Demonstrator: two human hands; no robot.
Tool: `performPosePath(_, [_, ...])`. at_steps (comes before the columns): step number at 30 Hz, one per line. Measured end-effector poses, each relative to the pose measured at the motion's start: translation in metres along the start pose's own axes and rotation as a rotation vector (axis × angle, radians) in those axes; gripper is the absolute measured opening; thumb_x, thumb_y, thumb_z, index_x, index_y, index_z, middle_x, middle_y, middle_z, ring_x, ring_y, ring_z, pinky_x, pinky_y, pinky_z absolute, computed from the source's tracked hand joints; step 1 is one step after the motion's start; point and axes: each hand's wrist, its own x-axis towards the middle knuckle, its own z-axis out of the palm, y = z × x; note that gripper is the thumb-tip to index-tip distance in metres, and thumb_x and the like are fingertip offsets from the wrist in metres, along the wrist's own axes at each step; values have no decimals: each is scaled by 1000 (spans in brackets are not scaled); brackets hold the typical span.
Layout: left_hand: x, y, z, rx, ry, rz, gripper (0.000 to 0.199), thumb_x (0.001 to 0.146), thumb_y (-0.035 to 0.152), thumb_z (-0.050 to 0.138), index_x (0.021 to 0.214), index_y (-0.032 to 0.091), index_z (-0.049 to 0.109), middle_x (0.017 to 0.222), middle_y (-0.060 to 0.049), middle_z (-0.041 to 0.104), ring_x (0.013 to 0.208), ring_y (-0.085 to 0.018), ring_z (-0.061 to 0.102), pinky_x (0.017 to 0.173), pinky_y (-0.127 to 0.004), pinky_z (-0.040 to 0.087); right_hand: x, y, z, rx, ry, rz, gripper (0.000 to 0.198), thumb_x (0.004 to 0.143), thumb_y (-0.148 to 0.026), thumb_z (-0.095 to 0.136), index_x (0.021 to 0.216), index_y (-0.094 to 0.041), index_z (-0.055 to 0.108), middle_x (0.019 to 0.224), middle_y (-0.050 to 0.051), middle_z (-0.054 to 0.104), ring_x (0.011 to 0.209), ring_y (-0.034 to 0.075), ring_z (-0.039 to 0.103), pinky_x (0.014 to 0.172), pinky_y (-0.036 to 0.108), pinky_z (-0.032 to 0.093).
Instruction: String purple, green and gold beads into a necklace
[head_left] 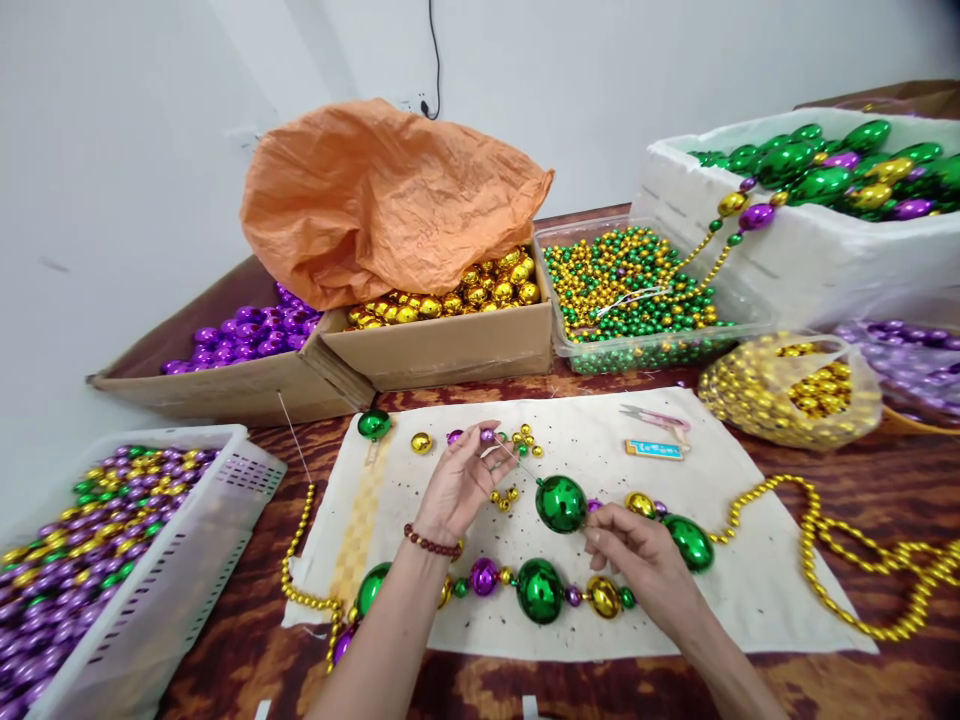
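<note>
My left hand [466, 475] pinches a small purple bead [487, 436] over the white cloth [600, 610]. A thin thread or needle [527, 467] slants from that bead down to a large green bead [561, 503]. At this green bead's right end, my right hand [637, 548] has its fingers closed on the bead strand. Beyond that hand, the strand carries a gold bead [640, 503] and another large green bead [688, 543]. Below, a strung row with a green bead [539, 590] lies on the cloth, partly hidden by my left forearm. Small loose gold beads [504, 498] lie near my left hand.
Pink-handled snips [664, 418] and a blue-labelled piece [654, 449] lie on the cloth. Behind stand cardboard boxes [450, 350], a clear bin [637, 348] and a foam box [675, 185]. A white basket [187, 545] is left; a gold bead bag [750, 395] is right.
</note>
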Motion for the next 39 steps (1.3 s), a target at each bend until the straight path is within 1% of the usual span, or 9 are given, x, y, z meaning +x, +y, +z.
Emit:
performPosePath(4, [0, 1, 0, -2, 6, 9, 20, 88, 25, 58, 104, 15, 64, 87, -3, 66, 85, -15, 64, 93, -41, 49, 0, -3, 0, 1, -11, 23, 20, 90, -33, 54, 78, -17, 59, 65, -1, 59, 59, 13, 60, 53, 21, 44])
performPosePath(9, [0, 3, -3, 27, 5, 25, 14, 87, 22, 60, 97, 15, 65, 88, -4, 66, 84, -15, 64, 93, -43, 49, -2, -3, -1, 26, -12, 8, 20, 91, -33, 53, 78, -17, 58, 66, -2, 58, 59, 12, 58, 56, 21, 44])
performPosePath(12, [1, 3, -5, 39, 17, 41, 12, 86, 20, 61, 96, 15, 65, 88, -4, 67, 85, -16, 65, 94, -44, 48, -2, -2, -1, 34, -22, 6, 19, 91, -33, 53, 80, -18, 58, 67, -2, 58, 60, 12, 58, 56, 21, 44])
performPosePath(21, [3, 2, -7, 76, 33, 52, 17, 84, 19, 64, 99, 14, 67, 87, -6, 68, 87, -17, 65, 92, -43, 50, -2, -3, -1, 4, -22, 3, 19, 91, -32, 53, 79, -17, 58, 67, -2, 58, 59, 11, 58, 55, 21, 44])
performPosePath(27, [4, 3, -6, 96, 27, 81, 19, 82, 19, 65, 100, 14, 68, 84, -5, 67, 86, -17, 64, 92, -42, 50, -2, -2, -1, -4, -28, 21, 20, 90, -33, 52, 79, -18, 58, 63, -2, 57, 58, 12, 58, 54, 21, 44])
performPosePath(31, [3, 6, -2, 130, 12, 94, 20, 82, 19, 65, 101, 14, 68, 84, -4, 67, 85, -16, 64, 91, -40, 49, -2, -2, 0, 1, -28, 29, 20, 90, -33, 53, 78, -17, 58, 63, -2, 57, 58, 12, 58, 54, 21, 44])
performPosePath(34, [1, 5, 3, 166, 14, 114, 26, 80, 19, 67, 107, 17, 67, 87, -3, 66, 83, -14, 63, 90, -37, 48, 1, 1, 0, 9, -32, 32, 20, 90, -32, 53, 77, -17, 58, 64, -1, 58, 58, 12, 58, 54, 21, 43])
performPosePath(37, [-3, -3, 10, 184, 28, 96, 32, 79, 18, 68, 110, 19, 65, 89, -3, 66, 82, -13, 63, 88, -34, 48, 6, 4, 1, 6, -26, 21, 20, 90, -32, 53, 78, -17, 58, 65, -1, 60, 58, 12, 58, 54, 22, 41])
performPosePath(39, [-6, -12, 14, 181, 48, 62, 29, 78, 19, 69, 107, 18, 66, 88, -4, 67, 83, -14, 63, 85, -32, 48, 11, 6, 3, 7, -22, 18, 21, 91, -33, 52, 78, -17, 59, 63, -1, 60, 57, 12, 56, 53, 22, 40])
